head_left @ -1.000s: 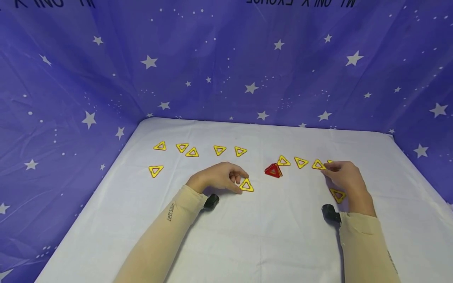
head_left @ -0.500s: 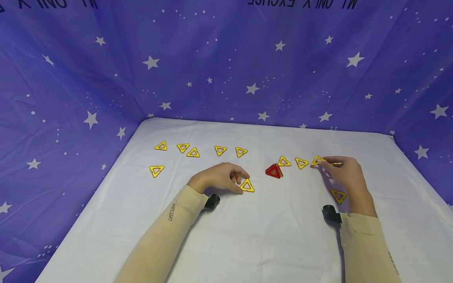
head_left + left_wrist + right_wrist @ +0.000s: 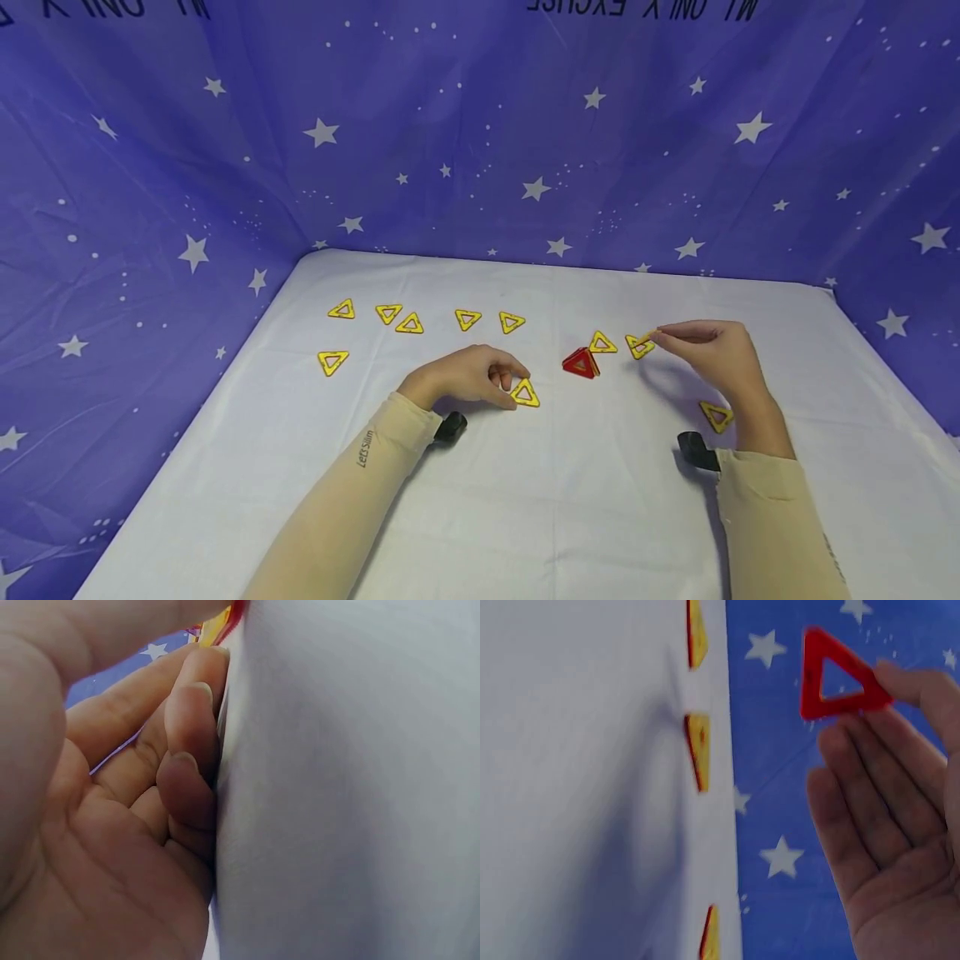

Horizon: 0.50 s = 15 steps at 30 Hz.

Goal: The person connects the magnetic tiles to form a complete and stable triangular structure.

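Thumb and index finger of my left hand (image 3: 468, 372) pinch a yellow triangular magnetic tile (image 3: 533, 397) low at the white table. Its other fingers are curled beneath the palm in the left wrist view. Raised above the table, my right hand (image 3: 716, 354) pinches another triangular tile by a corner. Seen from the right wrist, that tile (image 3: 811, 682) shows a red face; from the head it looks thin and nearly edge-on, overlapping a yellow tile (image 3: 633, 344) lying below. A red pyramid-like shape (image 3: 573, 367) of tiles stands between the hands, close to one flat yellow tile (image 3: 600, 348).
Several yellow triangle tiles lie toward the back left, one (image 3: 333, 354) set nearer the front. Another tile (image 3: 716, 407) lies under the right wrist. Black wrist cameras (image 3: 451, 428) stick out from both sleeves. A blue starry cloth (image 3: 480, 167) hangs behind the table (image 3: 555, 517).
My right hand has picked up a yellow tile from the right-hand row and carried it leftward over its neighbour. The left hand stays in place with its tile.
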Available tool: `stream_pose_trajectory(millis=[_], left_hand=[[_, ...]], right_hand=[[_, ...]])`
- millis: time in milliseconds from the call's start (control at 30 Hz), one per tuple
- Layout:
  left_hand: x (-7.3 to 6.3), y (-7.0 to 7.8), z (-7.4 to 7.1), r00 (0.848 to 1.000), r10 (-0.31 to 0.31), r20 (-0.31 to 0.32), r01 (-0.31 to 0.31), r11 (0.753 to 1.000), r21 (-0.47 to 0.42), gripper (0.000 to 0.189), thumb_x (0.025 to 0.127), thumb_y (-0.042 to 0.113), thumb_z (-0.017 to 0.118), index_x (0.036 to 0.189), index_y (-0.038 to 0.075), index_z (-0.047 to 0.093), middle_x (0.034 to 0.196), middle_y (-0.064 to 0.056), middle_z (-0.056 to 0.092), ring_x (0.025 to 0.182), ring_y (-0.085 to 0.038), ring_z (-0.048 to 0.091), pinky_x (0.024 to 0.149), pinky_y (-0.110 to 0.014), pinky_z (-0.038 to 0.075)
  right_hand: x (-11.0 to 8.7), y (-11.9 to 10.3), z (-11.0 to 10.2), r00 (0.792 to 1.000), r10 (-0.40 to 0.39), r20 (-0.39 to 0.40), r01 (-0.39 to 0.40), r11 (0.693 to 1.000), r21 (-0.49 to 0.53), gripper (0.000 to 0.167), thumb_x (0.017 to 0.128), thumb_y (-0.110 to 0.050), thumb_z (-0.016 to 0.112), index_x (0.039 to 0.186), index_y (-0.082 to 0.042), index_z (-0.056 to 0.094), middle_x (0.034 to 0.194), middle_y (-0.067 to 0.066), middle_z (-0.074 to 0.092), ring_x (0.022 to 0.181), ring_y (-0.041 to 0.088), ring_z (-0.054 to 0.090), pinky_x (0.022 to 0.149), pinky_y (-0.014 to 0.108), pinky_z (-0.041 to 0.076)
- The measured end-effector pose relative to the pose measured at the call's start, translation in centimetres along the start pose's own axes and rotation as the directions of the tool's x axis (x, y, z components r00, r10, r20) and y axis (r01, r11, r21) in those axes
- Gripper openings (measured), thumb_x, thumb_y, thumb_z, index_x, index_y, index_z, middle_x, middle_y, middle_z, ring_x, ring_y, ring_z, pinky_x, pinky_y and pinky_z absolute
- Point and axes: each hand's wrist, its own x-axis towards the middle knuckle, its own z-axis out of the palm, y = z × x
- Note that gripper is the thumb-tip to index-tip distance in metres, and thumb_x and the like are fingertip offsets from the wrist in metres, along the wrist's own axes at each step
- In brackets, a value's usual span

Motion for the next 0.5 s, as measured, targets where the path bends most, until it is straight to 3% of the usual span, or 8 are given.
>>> stream_pose_trajectory(millis=[100,200,367,500], left_hand=[[0.0,-0.1,0.0,1.000,0.005,0.002,-0.005,1.000,-0.011,0.047,0.085,0.019,0.084,0.129,0.016,0.069,0.089,0.002,0.066,0.078,-0.011,0.056,0.074,-0.027,0.045],[-0.1,-0.1,0.0,1.000,0.012,0.005,-0.012,1.000,-0.022,0.047,0.085,0.019,0.083,0.130,0.017,0.069,0.088,0.002,0.066,0.078,-0.010,0.056,0.073,-0.027,0.045],[-0.1,-0.1,0.1,1.000,0.009,0.010,-0.009,1.000,-0.028,0.047,0.085,0.020,0.084,0.130,0.020,0.070,0.087,0.002,0.066,0.078,-0.011,0.056,0.072,-0.027,0.045],[0.0,0.1,0.2,1.000,0.009,0.009,-0.009,1.000,-0.024,0.047,0.085,0.022,0.083,0.130,0.021,0.070,0.088,0.002,0.066,0.077,-0.012,0.056,0.071,-0.028,0.045]], right_hand=[[0.0,-1.0,0.8,0.990,-0.103,0.094,0.100,0.994,0.038,0.046,0.084,-0.045,0.082,0.110,-0.007,0.079,0.107,0.008,0.075,0.098,0.018,0.068,0.085,0.033,0.052],[0.0,-2.1,1.8,0.965,-0.182,0.186,0.164,0.980,0.109,0.033,0.084,-0.030,0.085,0.106,-0.007,0.080,0.101,0.007,0.076,0.089,0.014,0.072,0.077,0.023,0.054],[-0.3,-3.8,3.5,0.918,-0.255,0.304,0.200,0.959,0.201,0.023,0.082,-0.017,0.086,0.101,-0.006,0.081,0.096,0.007,0.076,0.088,0.018,0.073,0.076,0.027,0.056],[-0.6,-4.7,4.7,0.887,-0.289,0.360,0.228,0.952,0.204,0.019,0.080,-0.014,0.087,0.097,-0.009,0.082,0.092,0.003,0.076,0.085,0.019,0.072,0.074,0.028,0.055]])
